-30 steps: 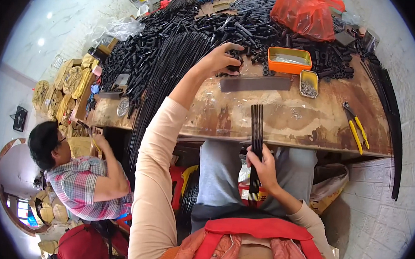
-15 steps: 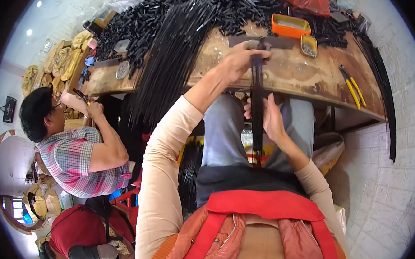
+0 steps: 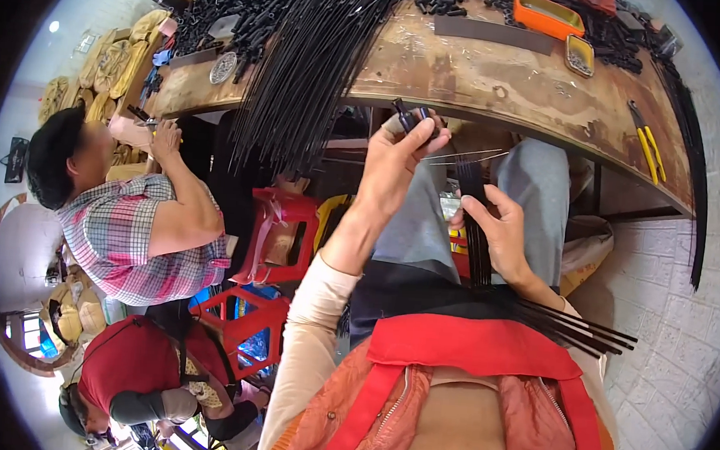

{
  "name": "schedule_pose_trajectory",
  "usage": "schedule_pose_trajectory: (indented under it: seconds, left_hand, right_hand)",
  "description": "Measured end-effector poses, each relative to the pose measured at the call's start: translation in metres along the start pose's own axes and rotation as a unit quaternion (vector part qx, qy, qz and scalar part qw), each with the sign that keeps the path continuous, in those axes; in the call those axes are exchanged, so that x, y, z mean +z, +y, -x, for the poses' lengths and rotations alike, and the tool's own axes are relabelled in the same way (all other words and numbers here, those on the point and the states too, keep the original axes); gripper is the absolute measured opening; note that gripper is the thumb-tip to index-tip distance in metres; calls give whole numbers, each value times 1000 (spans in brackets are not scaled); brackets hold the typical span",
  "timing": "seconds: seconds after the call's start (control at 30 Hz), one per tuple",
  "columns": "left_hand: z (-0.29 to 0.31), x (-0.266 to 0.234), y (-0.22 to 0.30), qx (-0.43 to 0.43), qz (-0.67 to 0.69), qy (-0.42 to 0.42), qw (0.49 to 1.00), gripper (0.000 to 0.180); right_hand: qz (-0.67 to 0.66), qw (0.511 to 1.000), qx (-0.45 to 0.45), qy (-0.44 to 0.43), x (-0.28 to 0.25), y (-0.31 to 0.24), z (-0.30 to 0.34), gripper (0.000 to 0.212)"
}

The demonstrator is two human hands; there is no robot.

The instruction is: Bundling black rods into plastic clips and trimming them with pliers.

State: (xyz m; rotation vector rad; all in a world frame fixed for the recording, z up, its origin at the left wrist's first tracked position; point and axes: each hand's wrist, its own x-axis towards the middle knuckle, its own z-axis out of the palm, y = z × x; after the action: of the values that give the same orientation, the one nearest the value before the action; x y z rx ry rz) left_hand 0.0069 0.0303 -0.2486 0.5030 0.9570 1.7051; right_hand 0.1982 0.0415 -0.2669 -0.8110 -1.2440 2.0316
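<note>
My left hand [image 3: 386, 167] is raised just below the bench edge, its fingers closed around small black tubular pieces [image 3: 403, 115]. Over my lap, a bundle of thin black rods [image 3: 480, 257] hangs down, with my right hand [image 3: 505, 232] gripping its side between thumb and fingers. Thin pale rods [image 3: 467, 156] cross above the bundle, between my hands. How they join the black pieces is hidden by my fingers. More black rods [image 3: 580, 325] stick out to the right across my waist.
The wooden bench [image 3: 468, 81] carries a large sheaf of long black rods [image 3: 320, 66], a dark flat bar [image 3: 495, 34], an orange tray [image 3: 547, 15], a small tin [image 3: 579, 55] and yellow-handled pliers [image 3: 648, 146]. Red stools [image 3: 281, 237] and two people, one in a checked shirt [image 3: 142, 220], are at left.
My left hand has drawn back from the dark bar toward me. My right hand has closed on the rod bundle. Rods now stick out at my right waist, and the view has shifted.
</note>
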Motion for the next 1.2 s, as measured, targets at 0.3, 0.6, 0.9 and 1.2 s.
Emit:
schedule_pose_trajectory:
  seconds: [0.3, 0.6, 0.9, 1.2]
  left_hand:
    - [-3, 15, -20, -9, 18, 19, 1000, 16]
    - [-4, 25, -13, 27, -8, 55, 998, 14]
    - [2, 50, -23, 199, -108, 134, 965, 11]
    - [11, 24, -19, 12, 19, 68, 997, 14]
  right_hand:
    - [-16, 999, 7, 35, -8, -11, 0, 12]
    - [-11, 999, 34, 41, -12, -11, -4, 12]
    - [22, 998, 17, 50, -6, -15, 0, 13]
    - [0, 998, -1, 63, -10, -10, 1, 15]
